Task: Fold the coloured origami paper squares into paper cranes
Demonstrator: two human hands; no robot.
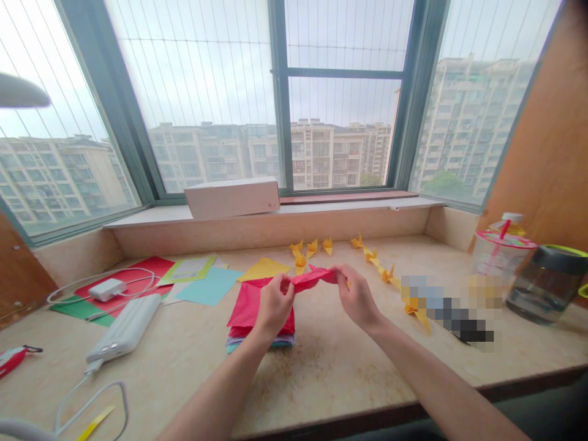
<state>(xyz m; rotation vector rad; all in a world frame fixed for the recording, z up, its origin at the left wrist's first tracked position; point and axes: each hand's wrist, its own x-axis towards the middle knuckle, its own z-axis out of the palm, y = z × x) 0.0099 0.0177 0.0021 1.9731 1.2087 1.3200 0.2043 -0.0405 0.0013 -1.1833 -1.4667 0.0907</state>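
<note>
My left hand (274, 304) and my right hand (357, 298) both pinch a folded strip of red origami paper (313, 277), holding it up in the air between them above the desk. Just below my left hand lies a stack of coloured paper (248, 307) with red sheets on top. A line of small yellow origami cranes (309, 250) runs along the back of the desk beyond my hands. More yellow cranes (379, 264) trail off to the right of my right hand.
Loose coloured sheets (202, 285) and a white charger (106, 289) with its cable lie at the left, near a white power bank (124, 327). A white box (232, 197) sits on the windowsill. A jar (546, 285) and a plastic cup (503, 251) stand at the right, beside a pixelated patch.
</note>
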